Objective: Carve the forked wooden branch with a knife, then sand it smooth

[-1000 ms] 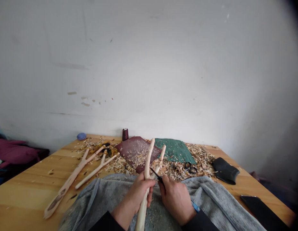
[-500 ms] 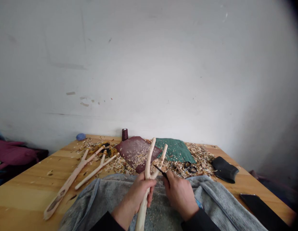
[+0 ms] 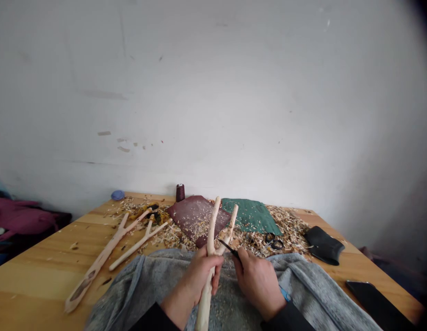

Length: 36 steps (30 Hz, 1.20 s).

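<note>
My left hand (image 3: 199,276) is wrapped round a peeled, pale forked branch (image 3: 213,225), just below where its two prongs part. The fork points up and away from me. In my closed right hand (image 3: 258,280) is a knife (image 3: 228,248), its dark narrow blade angled up to the left. That blade lies at the base of the right prong, close to the crotch; whether its edge touches the wood I cannot tell. A grey cloth (image 3: 158,289) covers my lap under both hands.
Two more peeled forked branches, one long (image 3: 99,262) and one thinner (image 3: 140,241), lie at left. Wood shavings (image 3: 289,225) surround a maroon sheet (image 3: 189,214) and a green sheet (image 3: 249,214). Scissors (image 3: 274,241), a black sheath-like piece (image 3: 324,245), a phone (image 3: 378,301) and a thread spool (image 3: 180,192) are on the table.
The knife blade has shifted slightly left and up against the fork's right prong. Both hands keep their grips, and the whole view has shifted a little.
</note>
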{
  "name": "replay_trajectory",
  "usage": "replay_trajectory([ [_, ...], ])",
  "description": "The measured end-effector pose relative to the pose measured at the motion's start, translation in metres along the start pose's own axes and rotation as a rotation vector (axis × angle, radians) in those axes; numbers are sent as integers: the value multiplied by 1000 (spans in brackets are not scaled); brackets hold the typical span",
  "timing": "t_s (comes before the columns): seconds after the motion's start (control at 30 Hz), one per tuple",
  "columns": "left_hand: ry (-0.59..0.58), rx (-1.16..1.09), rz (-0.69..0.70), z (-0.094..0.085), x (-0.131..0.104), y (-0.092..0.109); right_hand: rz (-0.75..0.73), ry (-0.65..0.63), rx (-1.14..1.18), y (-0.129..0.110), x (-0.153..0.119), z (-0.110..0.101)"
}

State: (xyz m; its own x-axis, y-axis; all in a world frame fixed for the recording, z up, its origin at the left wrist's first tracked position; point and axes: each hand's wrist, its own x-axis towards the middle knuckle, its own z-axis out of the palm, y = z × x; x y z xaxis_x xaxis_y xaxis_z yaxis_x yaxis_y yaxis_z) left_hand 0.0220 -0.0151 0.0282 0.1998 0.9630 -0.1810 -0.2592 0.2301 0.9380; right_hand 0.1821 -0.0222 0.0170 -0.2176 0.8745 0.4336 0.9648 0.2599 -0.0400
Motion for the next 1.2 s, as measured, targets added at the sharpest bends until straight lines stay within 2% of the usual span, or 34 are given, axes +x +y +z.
replay_trajectory([
  [0.13,-24,-11,-12,1,0,-1,62,31,-10,11,3,4],
  [0.4,16,-64,-23,-2,4,0,-119,53,64,-12,-5,4],
  [0.67,-85,-115,-70,-3,0,-2,-5,208,25,15,3,9],
  [0.87,-162,-122,-164,-12,8,-2,-146,183,72,-5,-5,9],
  [0.97,-204,-135,-206,-16,11,-5,-154,180,87,-10,-6,5],
  [1.2,-357,-234,-295,-17,6,-1,-153,284,114,7,0,4],
])
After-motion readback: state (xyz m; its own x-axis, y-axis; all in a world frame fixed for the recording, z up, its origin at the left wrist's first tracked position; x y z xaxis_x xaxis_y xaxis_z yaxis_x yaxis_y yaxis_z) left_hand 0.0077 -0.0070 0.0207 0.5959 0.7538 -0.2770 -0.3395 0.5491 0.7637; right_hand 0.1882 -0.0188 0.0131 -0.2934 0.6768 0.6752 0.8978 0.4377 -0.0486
